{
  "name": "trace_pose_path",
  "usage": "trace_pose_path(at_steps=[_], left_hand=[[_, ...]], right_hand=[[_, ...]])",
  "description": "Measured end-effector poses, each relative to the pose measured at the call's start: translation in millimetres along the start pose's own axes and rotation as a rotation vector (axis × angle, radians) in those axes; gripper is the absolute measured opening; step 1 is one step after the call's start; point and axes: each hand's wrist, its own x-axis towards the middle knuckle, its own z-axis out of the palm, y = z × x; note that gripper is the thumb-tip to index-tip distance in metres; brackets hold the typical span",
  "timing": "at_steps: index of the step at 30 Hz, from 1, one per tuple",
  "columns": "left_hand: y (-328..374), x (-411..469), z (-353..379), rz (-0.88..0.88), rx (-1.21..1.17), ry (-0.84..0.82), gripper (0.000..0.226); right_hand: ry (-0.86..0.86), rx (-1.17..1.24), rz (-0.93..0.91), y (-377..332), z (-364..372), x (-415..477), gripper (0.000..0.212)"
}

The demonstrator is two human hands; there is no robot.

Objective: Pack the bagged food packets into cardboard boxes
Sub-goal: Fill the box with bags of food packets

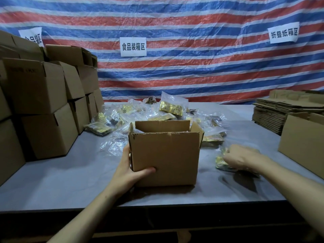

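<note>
The open cardboard box point(164, 155) stands upright on the grey worktop point(70, 172), near its front edge, its top flaps up. The left hand point(130, 171) grips its lower left corner. The thumb lies across the front face and the fingers point(126, 151) run up the left side wall, held narrow against the cardboard.

To the right of the box, and apart from it, the right hand point(243, 158) rests knuckles-up on a bagged packet point(221, 163) lying flat on the worktop. Its fingers point(228, 157) curl down over the packet's right part and hold it, while the gold end sticks out to the left of the fingertips. This hand is blurred, so how the thumb sits I cannot tell.

Just behind the box a loose pile of packets point(171, 108) in clear plastic spreads across the middle of the worktop, some touching the box's rear side.

Made-up boxes point(38, 102) are stacked high along the left edge. At the far right lies a stack of flattened cardboard point(280, 111), with another box point(303, 139) in front of it. A red, white and blue striped tarp point(192, 71) hangs behind, with paper signs point(133, 46) stuck to it.
</note>
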Motion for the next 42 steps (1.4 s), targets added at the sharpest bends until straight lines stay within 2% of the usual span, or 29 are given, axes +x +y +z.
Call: trace_pose_path(at_steps=[2,5,8,10,11,12,14,15,18,20,24,26,29,30,31,32,35,37,42], left_hand=[[1,-1,0,-0.005,-0.012,0.0,0.09],[2,-1,1,-0.005,-0.006,-0.011,0.095],[3,-1,1,-0.015,-0.005,-0.011,0.094],[4,-1,1,-0.021,-0.009,-0.01,0.094],[4,-2,1,-0.022,-0.009,-0.009,0.094],[4,-2,1,-0.023,-0.011,-0.009,0.094],[4,-2,1,-0.022,-0.014,-0.01,0.094],[5,-2,1,-0.023,-0.015,-0.011,0.094],[5,-2,1,-0.028,-0.024,-0.009,0.093],[6,-2,2,-0.027,-0.02,-0.009,0.092],[8,-3,2,-0.029,-0.027,-0.007,0.091],[9,-4,2,-0.033,-0.035,-0.006,0.091],[10,-4,3,-0.034,-0.043,-0.01,0.091],[10,-4,2,-0.032,-0.044,-0.009,0.091],[10,-5,2,-0.031,-0.047,-0.008,0.091],[10,-5,3,-0.031,-0.049,-0.008,0.09],[11,-5,3,-0.027,-0.046,-0.009,0.09],[11,-5,3,-0.021,-0.044,-0.006,0.091],[11,-5,3,-0.005,-0.022,0.002,0.082]], right_hand=[[0.09,-0.02,0.045,-1,-1,-3,0.021],[0.238,0.064,-0.118,-5,1,-3,0.02],[0.054,0.245,-0.38,-15,6,-7,0.042],[-0.117,0.225,-0.405,-22,7,-10,0.058],[-0.151,0.185,-0.386,-24,7,-11,0.059],[-0.138,0.148,-0.371,-25,6,-10,0.05],[0.034,0.11,-0.362,-26,6,-7,0.018],[0.147,0.125,-0.343,-25,5,-7,0.008],[0.485,0.298,-0.255,-19,0,-5,0.019],[0.621,0.439,-0.184,-12,-10,-4,0.028],[0.711,0.76,-0.086,-1,-32,-3,0.04],[0.686,0.891,-0.055,5,-42,-1,0.034],[0.604,1.123,-0.048,14,-54,0,0.005],[0.604,1.143,-0.059,17,-56,0,0.02],[0.61,1.131,-0.082,20,-57,1,0.026],[0.628,1.083,-0.101,23,-59,0,0.023],[0.685,0.871,-0.139,25,-61,-1,0.004],[0.679,0.723,-0.144,24,-59,0,0.011],[0.589,0.57,-0.112,17,-55,-6,0.037]])
